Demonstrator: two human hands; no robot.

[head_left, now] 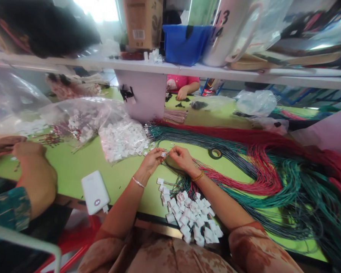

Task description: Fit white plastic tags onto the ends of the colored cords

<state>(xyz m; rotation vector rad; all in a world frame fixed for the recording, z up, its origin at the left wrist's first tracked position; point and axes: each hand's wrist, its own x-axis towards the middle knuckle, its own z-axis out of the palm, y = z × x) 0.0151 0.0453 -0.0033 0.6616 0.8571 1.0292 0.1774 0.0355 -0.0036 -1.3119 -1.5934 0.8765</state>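
Over the green table, my left hand [154, 159] pinches a small white connector housing [164, 154]. My right hand [182, 158] is right beside it, its fingers closed at a thin wire end whose tip is too small to make out. Below my right forearm lies a heap of white connectors [189, 212] with wires joined to them. Bundles of red wires [261, 178], green wires [290, 182] and dark wires [238, 161] spread to the right. A pile of loose white housings [123, 140] rests in a clear bag beyond my left hand.
A roll of black tape [215, 153] lies among the wires. A white power bank [95, 192] is near the front edge. Another person's arm [35, 174] works at the left. Overhead, a shelf [147, 67] carries a blue bin [184, 43]; a co-worker's hand [183, 93] shows beneath it.
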